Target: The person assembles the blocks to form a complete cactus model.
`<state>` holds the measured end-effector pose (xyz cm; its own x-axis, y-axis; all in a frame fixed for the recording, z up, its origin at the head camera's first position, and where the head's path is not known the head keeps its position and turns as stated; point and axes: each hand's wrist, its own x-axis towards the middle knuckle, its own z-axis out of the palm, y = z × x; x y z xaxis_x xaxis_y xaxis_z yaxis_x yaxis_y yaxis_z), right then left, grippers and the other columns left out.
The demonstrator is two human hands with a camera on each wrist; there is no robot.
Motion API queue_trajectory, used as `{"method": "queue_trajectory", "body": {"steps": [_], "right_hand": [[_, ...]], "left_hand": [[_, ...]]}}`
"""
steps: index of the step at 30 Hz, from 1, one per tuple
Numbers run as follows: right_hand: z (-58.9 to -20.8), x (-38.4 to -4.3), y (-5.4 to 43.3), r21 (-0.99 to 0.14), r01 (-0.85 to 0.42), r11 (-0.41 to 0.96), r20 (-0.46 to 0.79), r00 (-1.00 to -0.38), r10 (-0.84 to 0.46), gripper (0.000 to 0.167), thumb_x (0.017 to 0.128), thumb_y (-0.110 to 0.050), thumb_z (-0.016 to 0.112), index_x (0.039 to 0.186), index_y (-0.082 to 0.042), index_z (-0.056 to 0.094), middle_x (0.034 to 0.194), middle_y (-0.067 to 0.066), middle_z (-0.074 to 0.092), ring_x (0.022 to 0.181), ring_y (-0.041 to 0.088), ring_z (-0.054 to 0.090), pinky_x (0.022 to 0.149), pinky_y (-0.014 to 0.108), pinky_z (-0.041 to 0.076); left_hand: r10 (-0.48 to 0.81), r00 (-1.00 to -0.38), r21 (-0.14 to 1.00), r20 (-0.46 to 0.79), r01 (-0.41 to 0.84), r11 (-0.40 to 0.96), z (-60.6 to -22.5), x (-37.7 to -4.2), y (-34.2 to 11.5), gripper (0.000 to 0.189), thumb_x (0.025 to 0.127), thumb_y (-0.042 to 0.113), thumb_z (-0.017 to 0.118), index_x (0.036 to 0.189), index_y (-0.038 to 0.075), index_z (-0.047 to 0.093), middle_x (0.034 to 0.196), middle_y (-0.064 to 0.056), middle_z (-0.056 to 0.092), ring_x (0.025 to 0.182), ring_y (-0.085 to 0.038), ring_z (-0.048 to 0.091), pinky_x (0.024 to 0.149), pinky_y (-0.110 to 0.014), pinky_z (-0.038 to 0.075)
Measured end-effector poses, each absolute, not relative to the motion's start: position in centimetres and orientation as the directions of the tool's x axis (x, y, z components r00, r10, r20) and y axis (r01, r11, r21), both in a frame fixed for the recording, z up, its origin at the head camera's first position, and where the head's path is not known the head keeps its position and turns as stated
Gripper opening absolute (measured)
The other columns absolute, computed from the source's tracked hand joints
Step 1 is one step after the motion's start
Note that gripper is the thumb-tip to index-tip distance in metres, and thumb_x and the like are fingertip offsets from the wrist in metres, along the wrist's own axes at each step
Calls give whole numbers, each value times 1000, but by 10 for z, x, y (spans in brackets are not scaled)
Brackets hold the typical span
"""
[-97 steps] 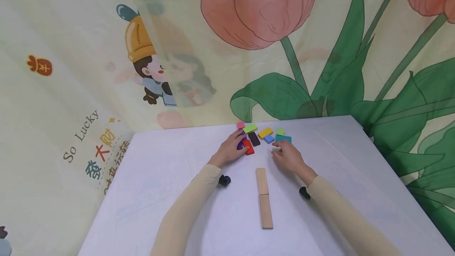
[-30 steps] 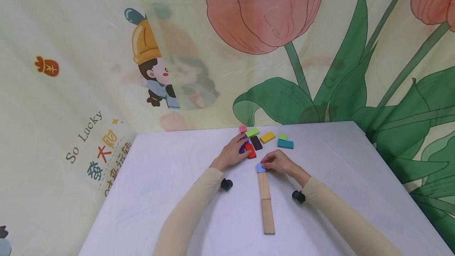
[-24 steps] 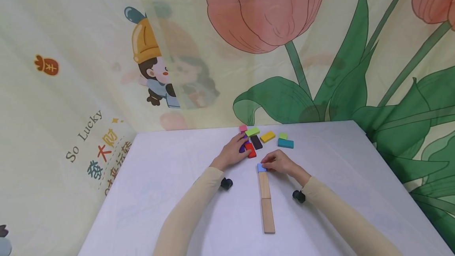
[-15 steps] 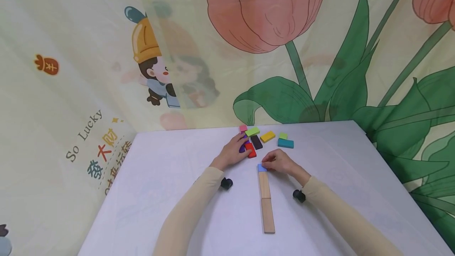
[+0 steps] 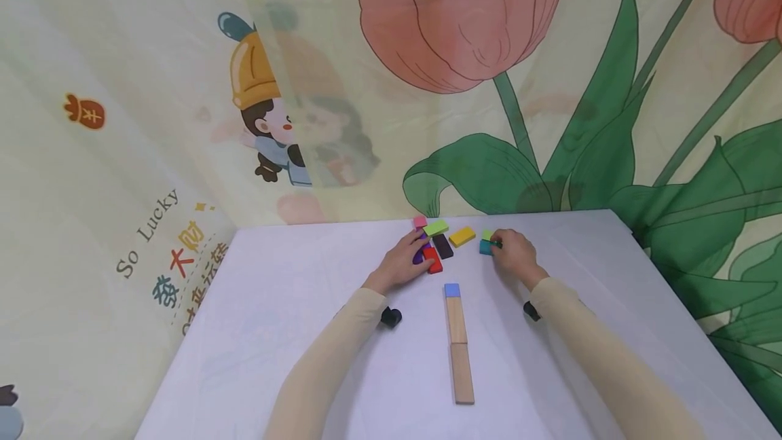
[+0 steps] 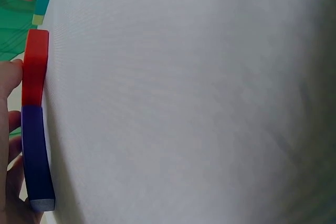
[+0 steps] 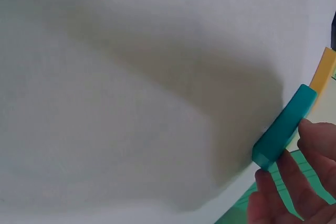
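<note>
My right hand (image 5: 516, 257) has its thumb and fingertips on the teal block (image 7: 286, 127) at the back right, pinching it by its edge. A light green block (image 5: 487, 234) lies just behind. My left hand (image 5: 400, 263) rests on the left of the pile, over a purple block (image 6: 35, 156), with the thumb touching a red block (image 6: 35, 66). Two pale wooden blocks lie end to end in the middle, the far one (image 5: 455, 321) and the near one (image 5: 462, 373). A small blue block (image 5: 452, 290) caps their far end.
Near the left hand lie a black block (image 5: 442, 246), a longer light green block (image 5: 436, 227) and a pink block (image 5: 419, 221). A yellow block (image 5: 462, 236) sits between them and the teal one. The white table (image 5: 275, 331) ends at a printed curtain (image 5: 342, 202).
My right hand fetched the blue block from the pile, set it at the far end of the wooden row, released it, and moved right and back to the teal block. My left hand stayed put.
</note>
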<state>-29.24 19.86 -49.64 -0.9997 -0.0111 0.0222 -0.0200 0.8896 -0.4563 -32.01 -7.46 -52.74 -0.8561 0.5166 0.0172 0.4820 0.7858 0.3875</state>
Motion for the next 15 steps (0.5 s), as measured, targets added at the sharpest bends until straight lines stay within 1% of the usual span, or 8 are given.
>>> {"method": "queue_trajectory", "body": {"steps": [2, 6, 9, 13, 15], "right_hand": [[-496, -292, 199, -453, -13, 892, 8, -1000, -11, 26, 90, -8, 60, 113, 3, 65, 115, 23, 66, 103, 36, 62, 85, 49, 53], [-494, -293, 200, -446, -23, 895, 2, -1000, -25, 29, 87, -8, 65, 114, 2, 66, 110, 23, 65, 99, 35, 62, 80, 47, 54], [-491, -294, 200, -428, -32, 903, -29, -998, -49, 30, 86, -10, 69, 114, 1, 67, 109, 22, 65, 98, 35, 62, 76, 45, 55], [-486, -294, 201, -412, -47, 910, -56, -995, -77, 25, 87, -11, 66, 109, 0, 67, 106, 20, 66, 94, 32, 62, 73, 42, 53], [-483, -294, 199, -433, -52, 900, -54, -995, -83, 24, 88, -11, 65, 110, 0, 64, 103, 19, 67, 89, 31, 63, 69, 38, 52]], "left_hand": [[514, -857, 396, 17, 478, 784, -527, -319, -74, 64, 95, 49, 51, 149, 18, 39, 161, -5, 27, 149, -24, 26, 117, -42, 34], [513, -858, 395, 24, 479, 784, -527, -319, -74, 64, 94, 49, 51, 149, 18, 39, 160, -5, 27, 149, -24, 26, 117, -42, 34], [513, -858, 388, 28, 482, 786, -527, -319, -75, 64, 94, 49, 51, 149, 18, 40, 160, -5, 28, 149, -24, 27, 116, -42, 34], [515, -857, 390, 24, 482, 784, -527, -319, -75, 64, 95, 49, 51, 149, 17, 39, 160, -5, 27, 149, -24, 26, 117, -41, 33], [515, -857, 394, 23, 481, 783, -527, -319, -75, 64, 95, 49, 52, 149, 17, 39, 160, -5, 27, 149, -24, 25, 118, -40, 32]]}}
